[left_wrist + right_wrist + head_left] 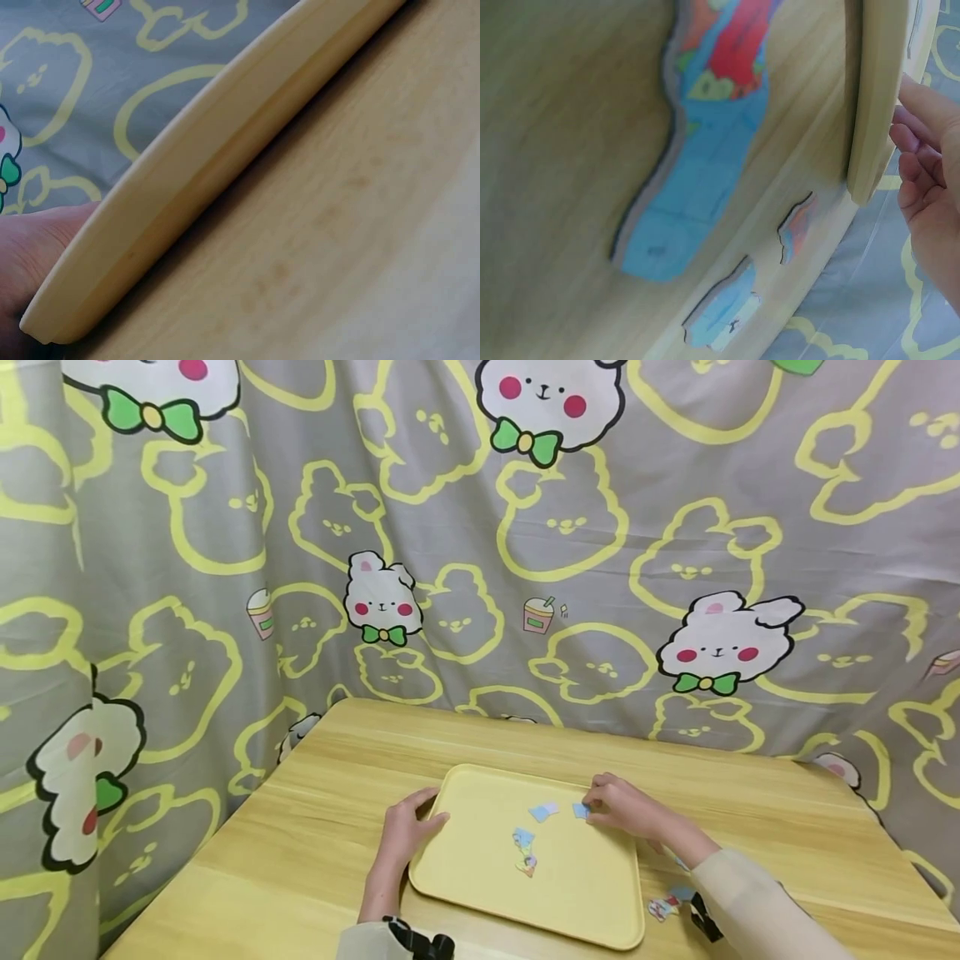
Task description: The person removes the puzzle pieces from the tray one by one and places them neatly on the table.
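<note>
A yellow tray lies on the wooden table, and my left hand grips its left edge, thumb over the rim. In the left wrist view, the tray's side wall hides most of that hand. Over the tray's far right corner, my right hand pinches a blue puzzle piece by its right side; the fingertips partly cover it. To the left of it, a blue and lilac puzzle piece lies flat. Nearer the tray's middle, a blue piece touches a multicoloured one.
Right of the tray, several loose puzzle pieces lie on the table, partly hidden by the right forearm. The right wrist view shows a long blue and red piece and smaller ones. A patterned curtain hangs behind.
</note>
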A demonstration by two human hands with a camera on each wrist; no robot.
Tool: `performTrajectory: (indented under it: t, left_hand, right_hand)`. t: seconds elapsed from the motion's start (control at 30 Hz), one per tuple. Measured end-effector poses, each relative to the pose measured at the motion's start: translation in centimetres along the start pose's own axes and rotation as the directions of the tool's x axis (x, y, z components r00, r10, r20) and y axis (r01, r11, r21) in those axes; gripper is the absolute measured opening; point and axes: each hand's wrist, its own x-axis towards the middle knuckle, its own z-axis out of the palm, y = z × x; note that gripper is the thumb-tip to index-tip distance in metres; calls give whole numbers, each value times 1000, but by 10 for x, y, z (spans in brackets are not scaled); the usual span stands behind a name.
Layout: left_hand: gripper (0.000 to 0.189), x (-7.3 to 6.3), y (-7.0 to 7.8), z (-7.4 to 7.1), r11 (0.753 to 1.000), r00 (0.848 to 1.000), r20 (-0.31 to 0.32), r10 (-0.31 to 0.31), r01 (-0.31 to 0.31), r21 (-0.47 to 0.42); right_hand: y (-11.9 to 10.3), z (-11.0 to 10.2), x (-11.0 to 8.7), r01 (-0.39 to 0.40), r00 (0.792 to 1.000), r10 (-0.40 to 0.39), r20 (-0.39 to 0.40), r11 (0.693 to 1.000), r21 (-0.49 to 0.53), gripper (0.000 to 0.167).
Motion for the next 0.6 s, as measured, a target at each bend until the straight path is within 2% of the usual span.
performTrajectory:
  t: [0.3,0.5,0.6]
  left_hand:
    - [47,2,2,0,1000,1000,-1,10,-10,-8]
    - [47,-1,1,1,1000,1000,10,4,-4,-12]
    - [46,-2,0,2,1000,1000,3,4,-4,-11]
  right_hand:
    - [-1,-1,2,-7,1000,7,-4,1000,25,9]
    - [-5,0,-1,50,997,-50,-55,999,5,9]
    - [-9,0,-1,51,996,-49,-69,998,25,10]
